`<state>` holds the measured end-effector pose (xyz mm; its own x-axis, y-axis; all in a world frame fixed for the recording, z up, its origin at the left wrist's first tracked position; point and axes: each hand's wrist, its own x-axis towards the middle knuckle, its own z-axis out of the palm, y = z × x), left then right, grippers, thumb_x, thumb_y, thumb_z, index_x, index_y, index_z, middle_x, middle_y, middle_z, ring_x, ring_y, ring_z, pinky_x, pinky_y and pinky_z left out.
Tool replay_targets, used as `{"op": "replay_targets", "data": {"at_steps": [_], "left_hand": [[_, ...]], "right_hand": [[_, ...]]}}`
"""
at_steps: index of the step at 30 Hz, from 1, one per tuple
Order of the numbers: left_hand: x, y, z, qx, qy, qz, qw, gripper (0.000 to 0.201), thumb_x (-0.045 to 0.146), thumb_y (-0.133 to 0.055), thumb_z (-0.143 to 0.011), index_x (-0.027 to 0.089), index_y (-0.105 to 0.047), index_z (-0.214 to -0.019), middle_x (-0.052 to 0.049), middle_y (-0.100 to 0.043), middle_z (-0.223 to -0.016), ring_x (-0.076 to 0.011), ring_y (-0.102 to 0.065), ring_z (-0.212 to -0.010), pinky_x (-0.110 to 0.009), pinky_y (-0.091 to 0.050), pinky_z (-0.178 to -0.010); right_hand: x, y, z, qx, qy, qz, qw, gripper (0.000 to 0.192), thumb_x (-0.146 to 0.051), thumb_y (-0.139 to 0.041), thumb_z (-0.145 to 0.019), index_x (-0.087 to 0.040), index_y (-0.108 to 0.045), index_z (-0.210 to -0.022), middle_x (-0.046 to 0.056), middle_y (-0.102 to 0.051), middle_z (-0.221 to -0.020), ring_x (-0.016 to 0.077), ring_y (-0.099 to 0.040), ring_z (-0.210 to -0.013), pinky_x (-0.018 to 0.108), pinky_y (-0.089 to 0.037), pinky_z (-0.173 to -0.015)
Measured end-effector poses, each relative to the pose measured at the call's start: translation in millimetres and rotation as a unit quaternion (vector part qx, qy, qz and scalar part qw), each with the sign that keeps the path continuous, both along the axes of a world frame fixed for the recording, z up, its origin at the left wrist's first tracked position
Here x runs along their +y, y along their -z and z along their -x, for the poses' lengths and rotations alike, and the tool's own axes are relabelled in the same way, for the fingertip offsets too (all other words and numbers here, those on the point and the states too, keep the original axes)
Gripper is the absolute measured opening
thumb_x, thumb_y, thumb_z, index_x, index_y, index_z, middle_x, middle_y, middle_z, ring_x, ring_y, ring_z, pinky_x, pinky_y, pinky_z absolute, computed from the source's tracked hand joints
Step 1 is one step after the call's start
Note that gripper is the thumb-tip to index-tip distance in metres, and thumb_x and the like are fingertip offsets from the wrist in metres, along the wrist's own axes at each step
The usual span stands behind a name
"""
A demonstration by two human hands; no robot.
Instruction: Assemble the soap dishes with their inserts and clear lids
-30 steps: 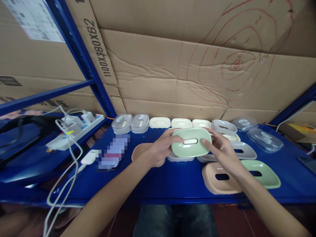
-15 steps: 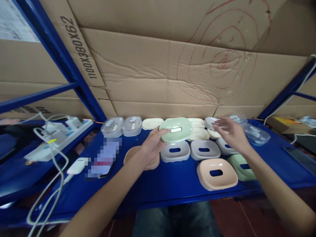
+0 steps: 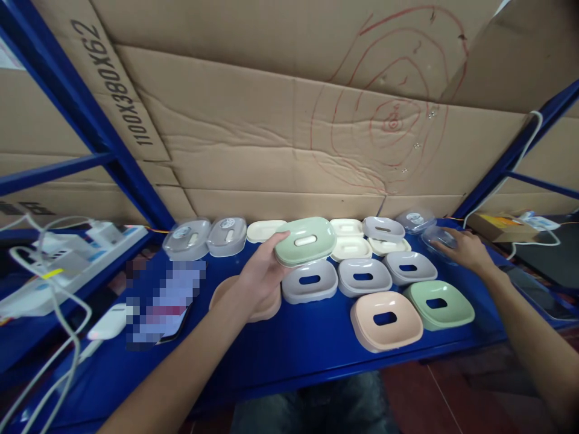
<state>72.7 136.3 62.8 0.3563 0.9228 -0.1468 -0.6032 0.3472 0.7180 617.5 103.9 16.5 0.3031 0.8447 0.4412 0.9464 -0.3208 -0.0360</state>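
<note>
My left hand (image 3: 266, 265) grips a pale green soap dish (image 3: 312, 232) by its left end, thumb on top. A cream oval piece shows in its centre slot. The dish is held above the table, over a grey soap dish shell (image 3: 289, 289). At the back right, my right hand (image 3: 468, 247) has its fingers closed on the right side of a clear plastic lid (image 3: 435, 239). Its fingertips are partly hidden by the lid's glare. Another clear lid (image 3: 414, 220) with a round sticker lies just behind.
Peach (image 3: 366, 334), green (image 3: 461, 310) and grey slotted shells stand on the blue table (image 3: 289, 361). Cream trays (image 3: 350, 248) and lidded grey dishes (image 3: 187, 241) line the back. A phone (image 3: 181, 301), power strip (image 3: 122, 241) and cables are at left; cardboard (image 3: 248, 120) walls the back.
My right hand has moved right, from the grey piece at the back to the clear lid. My left hand still holds the green soap dish. The view has shifted to the right.
</note>
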Motion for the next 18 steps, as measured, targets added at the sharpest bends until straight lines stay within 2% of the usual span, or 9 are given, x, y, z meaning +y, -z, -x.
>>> {"op": "replay_targets", "data": {"at_steps": [2, 5, 8, 11, 14, 16, 18], "left_hand": [[-1, -2.4, 0, -0.002, -0.005, 0.004, 1.000, 0.040, 0.017, -0.068, -0.099, 0.016, -0.073, -0.139, -0.011, -0.083, -0.123, -0.0281, -0.077, -0.116, -0.044, -0.061, -0.108], [-2, -4.9, -1, -0.006, -0.009, 0.020, 1.000, 0.035, 0.017, -0.065, -0.100, 0.016, -0.075, -0.134, -0.010, -0.084, -0.118, -0.0283, -0.078, -0.113, -0.044, -0.061, -0.105], [-2, -5.3, -1, -0.009, 0.006, 0.024, 1.000, 0.030, 0.021, -0.062, -0.102, 0.016, -0.076, -0.128, -0.010, -0.084, -0.116, -0.0293, -0.077, -0.114, -0.047, -0.061, -0.105], [-3, -3.1, -1, -0.015, 0.035, 0.008, 0.999, 0.031, 0.026, -0.062, -0.103, 0.016, -0.076, -0.128, -0.011, -0.083, -0.121, -0.0306, -0.075, -0.120, -0.049, -0.060, -0.109], [-4, -0.4, -2, -0.015, 0.063, 0.005, 0.998, 0.034, 0.029, -0.061, -0.105, 0.017, -0.075, -0.133, -0.013, -0.082, -0.126, -0.0324, -0.074, -0.125, -0.051, -0.058, -0.111], [-5, 0.6, -3, -0.010, 0.077, 0.014, 0.997, 0.035, 0.032, -0.058, -0.107, 0.016, -0.075, -0.134, -0.014, -0.080, -0.130, -0.0338, -0.072, -0.127, -0.052, -0.057, -0.112], [-6, 1.3, -4, -0.011, 0.088, 0.016, 0.996, 0.037, 0.035, -0.057, -0.109, 0.015, -0.075, -0.135, -0.015, -0.079, -0.133, -0.0345, -0.071, -0.129, -0.052, -0.057, -0.112]], "right_hand": [[-3, 2.7, 0, -0.010, 0.003, -0.011, 1.000, 0.064, -0.058, -0.073, -0.096, -0.016, -0.073, -0.144, 0.027, -0.075, -0.122, 0.0350, -0.069, -0.107, 0.044, -0.048, -0.088], [-3, -1.1, 9, -0.037, -0.005, -0.082, 0.996, 0.064, -0.063, -0.068, -0.098, -0.019, -0.074, -0.143, 0.027, -0.072, -0.129, 0.0368, -0.067, -0.114, 0.048, -0.048, -0.092], [-1, -15.1, 39, -0.050, -0.059, -0.174, 0.982, 0.064, -0.062, -0.065, -0.099, -0.014, -0.075, -0.141, 0.027, -0.070, -0.133, 0.0373, -0.065, -0.122, 0.050, -0.048, -0.101], [1, -36.7, 96, -0.030, -0.166, -0.225, 0.960, 0.067, -0.058, -0.066, -0.100, -0.012, -0.069, -0.147, 0.025, -0.070, -0.138, 0.0360, -0.062, -0.129, 0.050, -0.047, -0.113], [-4, -56.8, 171, -0.019, -0.280, -0.227, 0.933, 0.068, -0.052, -0.072, -0.098, -0.019, -0.059, -0.156, 0.020, -0.070, -0.141, 0.0343, -0.064, -0.127, 0.051, -0.050, -0.112], [-8, -65.3, 219, -0.011, -0.391, -0.239, 0.889, 0.071, -0.050, -0.076, -0.095, -0.023, -0.056, -0.158, 0.017, -0.069, -0.142, 0.0356, -0.065, -0.126, 0.056, -0.051, -0.110], [-11, -68.8, 259, -0.005, -0.472, -0.218, 0.854, 0.076, -0.049, -0.078, -0.094, -0.027, -0.051, -0.162, 0.016, -0.066, -0.148, 0.0366, -0.065, -0.129, 0.058, -0.051, -0.110]]}}
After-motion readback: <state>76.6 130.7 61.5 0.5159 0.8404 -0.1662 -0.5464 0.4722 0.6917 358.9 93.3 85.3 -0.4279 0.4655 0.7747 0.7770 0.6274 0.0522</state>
